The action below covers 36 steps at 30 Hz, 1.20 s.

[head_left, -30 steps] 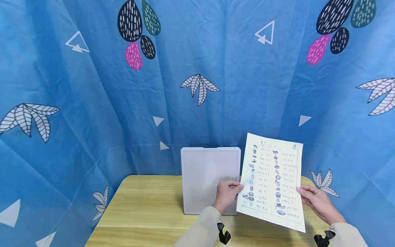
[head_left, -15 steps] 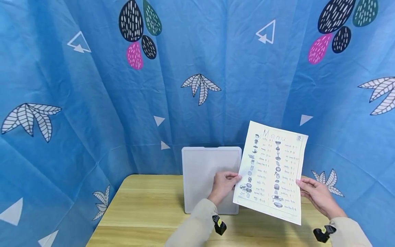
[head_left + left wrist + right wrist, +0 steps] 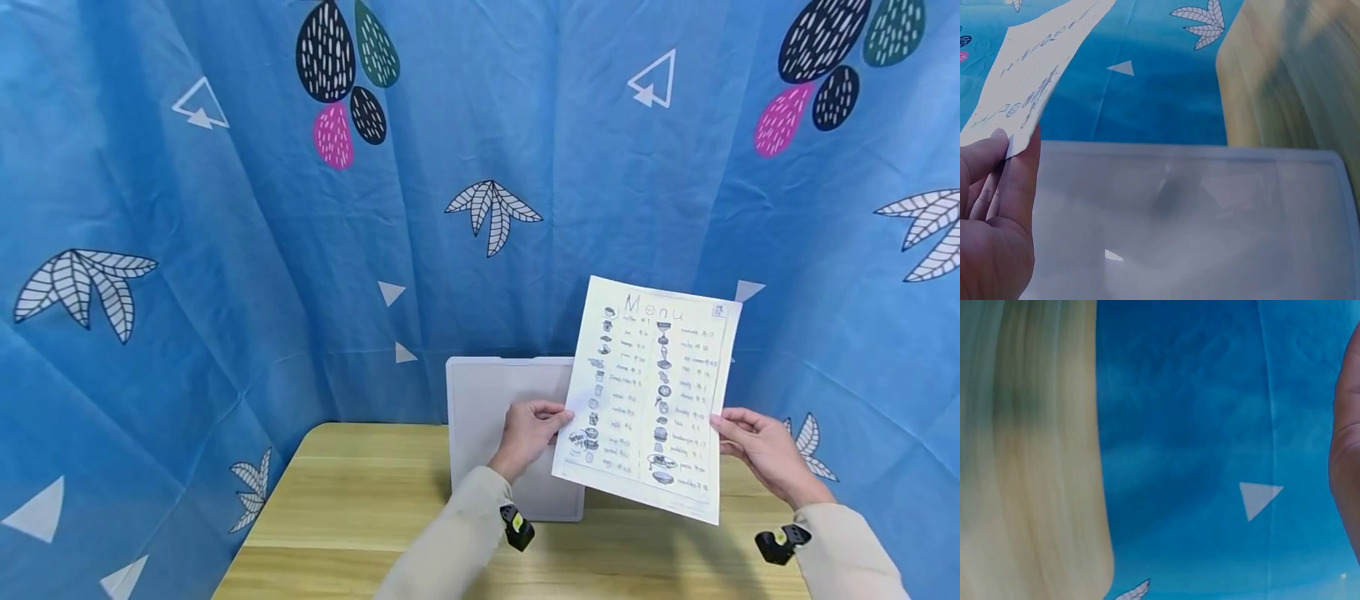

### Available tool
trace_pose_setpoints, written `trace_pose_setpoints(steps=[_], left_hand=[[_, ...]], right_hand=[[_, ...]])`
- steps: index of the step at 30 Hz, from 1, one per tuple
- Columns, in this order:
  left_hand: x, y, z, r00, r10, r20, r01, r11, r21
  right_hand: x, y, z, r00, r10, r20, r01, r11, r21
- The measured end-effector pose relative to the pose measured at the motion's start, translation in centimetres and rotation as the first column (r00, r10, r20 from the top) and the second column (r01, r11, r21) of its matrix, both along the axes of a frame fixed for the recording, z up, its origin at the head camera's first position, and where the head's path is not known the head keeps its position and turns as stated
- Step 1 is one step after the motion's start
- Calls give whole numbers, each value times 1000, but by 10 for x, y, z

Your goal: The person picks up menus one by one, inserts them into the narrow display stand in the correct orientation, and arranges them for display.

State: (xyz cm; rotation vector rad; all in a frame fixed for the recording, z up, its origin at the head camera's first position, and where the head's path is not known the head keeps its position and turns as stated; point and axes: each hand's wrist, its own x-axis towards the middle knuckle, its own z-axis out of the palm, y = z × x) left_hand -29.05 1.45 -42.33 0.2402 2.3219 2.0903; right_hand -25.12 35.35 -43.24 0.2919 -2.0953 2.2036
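Observation:
A white paper menu [image 3: 645, 392], with handwriting and small food drawings in two columns, is held up, slightly tilted, above the table. My left hand [image 3: 528, 433] pinches its left edge between thumb and fingers; the left wrist view shows that grip on the paper [image 3: 1029, 81] up close. At the opposite edge, my right hand [image 3: 765, 454] pinches the sheet with thumb and fingers. Behind the left hand stands a pale rectangular panel [image 3: 480, 400] with a raised rim, its right part covered by the menu. Only a sliver of the right hand [image 3: 1347, 437] enters the right wrist view.
Below is a light wooden table [image 3: 352, 492] with rounded back corners. A blue patterned curtain [image 3: 225, 208] hangs behind the table and at both sides. Each wrist carries a small black camera [image 3: 517, 527] over a beige sleeve.
Both hands have raised the menu and shifted it a little left, so it overlaps the panel's right side. Both grips stay the same, and the panel has stayed put.

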Motion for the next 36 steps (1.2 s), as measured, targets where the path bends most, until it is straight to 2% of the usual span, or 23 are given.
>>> trace_pose_setpoints(steps=[3, 7, 12, 22, 36], left_hand=[[-3, -9, 3, 1000, -15, -16, 15, 1000, -6], [-3, -20, 8, 1000, -19, 2, 19, 999, -41], [-4, -33, 13, 999, -32, 8, 32, 997, -65], [-8, -60, 22, 999, -31, 19, 32, 995, -95], [-16, -87, 26, 997, -62, 36, 64, 996, -65]], right_hand=[[-3, -6, 5, 1000, -9, -5, 9, 999, 38], [-7, -14, 13, 1000, -28, -6, 29, 994, 109], [-11, -23, 24, 998, -61, -9, 61, 968, 243], [-23, -44, 38, 998, -55, -41, 66, 933, 353], [-39, -68, 50, 996, -23, -87, 55, 923, 381]])
